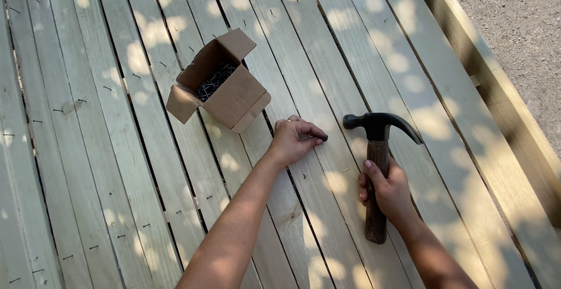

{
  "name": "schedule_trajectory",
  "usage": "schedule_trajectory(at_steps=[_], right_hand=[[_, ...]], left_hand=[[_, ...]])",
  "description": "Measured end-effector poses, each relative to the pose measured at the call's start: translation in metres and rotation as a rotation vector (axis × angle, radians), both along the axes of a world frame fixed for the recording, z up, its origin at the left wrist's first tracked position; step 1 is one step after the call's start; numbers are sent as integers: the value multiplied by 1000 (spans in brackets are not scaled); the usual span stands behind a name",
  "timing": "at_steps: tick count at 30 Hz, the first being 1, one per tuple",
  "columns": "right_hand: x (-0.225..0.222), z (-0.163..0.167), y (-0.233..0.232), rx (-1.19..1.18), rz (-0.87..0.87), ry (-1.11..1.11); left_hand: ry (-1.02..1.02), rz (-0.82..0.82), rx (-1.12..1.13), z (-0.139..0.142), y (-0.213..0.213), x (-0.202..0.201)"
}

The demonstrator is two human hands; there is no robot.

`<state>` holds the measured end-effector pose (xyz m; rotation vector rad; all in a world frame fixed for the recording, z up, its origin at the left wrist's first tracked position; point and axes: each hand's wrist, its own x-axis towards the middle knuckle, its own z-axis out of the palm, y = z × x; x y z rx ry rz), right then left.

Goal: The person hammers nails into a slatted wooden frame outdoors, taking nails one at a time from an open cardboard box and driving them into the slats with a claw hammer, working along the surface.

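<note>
We look down on a surface of pale wooden planks [117, 166] laid side by side, with narrow dark gaps between them and spots of sunlight and leaf shadow all over. Our left hand [295, 142] rests on one plank near the middle of the view, and its fingers [315, 135] are pinched together at the tips against the wood; something small may be between them, but we cannot tell what it is. Our right hand [388, 192] is clenched around the brown wooden handle of a claw hammer [377, 149], with the thumb along the handle. The hammer lies flat or almost flat on the planks, its dark metal head pointing away from us, just beside the left hand and a little to the right of it. Behind the left hand, near it but apart, an open cardboard box [234, 93] sits on the planks, tilted, with its flaps spread, and dark nails [215, 81] are inside. Small nail heads show in rows on the planks at the left. At the far right runs a wooden beam [497, 90], and beyond it sandy ground [520, 14].
</note>
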<state>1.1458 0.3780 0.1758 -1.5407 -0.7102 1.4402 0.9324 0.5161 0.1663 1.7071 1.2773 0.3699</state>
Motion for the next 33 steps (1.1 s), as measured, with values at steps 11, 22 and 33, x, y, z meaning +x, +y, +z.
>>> schedule_trajectory(at_steps=[11, 22, 33], right_hand=[[2, -10, -2, -10, -3, -28], [1, -7, -2, -8, -2, -19], [-1, 1, -2, -34, -5, -25]], left_hand=[[10, -46, 242, -23, -7, 1], [96, -52, 281, -24, -12, 5], [94, -38, 410, -16, -22, 9]])
